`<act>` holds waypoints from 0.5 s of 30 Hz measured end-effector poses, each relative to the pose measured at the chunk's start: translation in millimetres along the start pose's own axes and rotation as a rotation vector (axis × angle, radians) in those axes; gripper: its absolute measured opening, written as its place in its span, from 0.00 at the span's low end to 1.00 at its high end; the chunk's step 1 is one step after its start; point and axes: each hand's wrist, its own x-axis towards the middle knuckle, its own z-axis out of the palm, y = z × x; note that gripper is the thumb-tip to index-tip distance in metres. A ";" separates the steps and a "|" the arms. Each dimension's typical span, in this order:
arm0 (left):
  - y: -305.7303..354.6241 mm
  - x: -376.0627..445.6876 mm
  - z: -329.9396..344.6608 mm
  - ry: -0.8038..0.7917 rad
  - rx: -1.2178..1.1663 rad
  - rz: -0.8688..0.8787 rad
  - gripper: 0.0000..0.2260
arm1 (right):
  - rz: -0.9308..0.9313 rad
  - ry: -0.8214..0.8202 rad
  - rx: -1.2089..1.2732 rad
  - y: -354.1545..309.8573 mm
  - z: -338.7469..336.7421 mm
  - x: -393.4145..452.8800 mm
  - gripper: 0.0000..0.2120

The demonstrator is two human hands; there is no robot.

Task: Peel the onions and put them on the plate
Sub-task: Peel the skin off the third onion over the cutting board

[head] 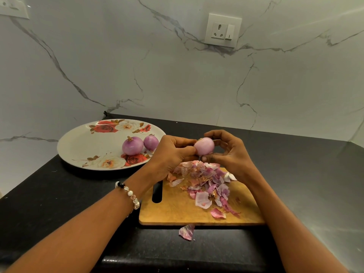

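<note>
A pale pink onion [204, 146] hangs above the far end of the wooden cutting board [177, 205], held between both hands. My left hand [171, 152] pinches its left side with curled fingers. My right hand [226, 148] curls round its right side, thumb underneath. Two peeled purple onions [132, 145] [150, 142] lie on the right part of the white floral plate [84, 142], which stands to the left of the board.
A heap of pink and white onion skins [206, 184] covers the board's far right half. One skin piece [186, 231] lies on the black counter [59, 194] in front of the board. A marble wall with a socket [222, 30] rises behind.
</note>
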 end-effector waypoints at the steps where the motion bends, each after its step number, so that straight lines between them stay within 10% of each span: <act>1: 0.0 -0.2 -0.1 0.008 0.014 0.007 0.13 | 0.002 0.003 0.010 0.6 -0.2 0.3 0.26; 15: 3.0 -0.5 2.6 0.052 0.064 -0.028 0.07 | -0.045 0.051 -0.083 11.4 -0.4 2.0 0.27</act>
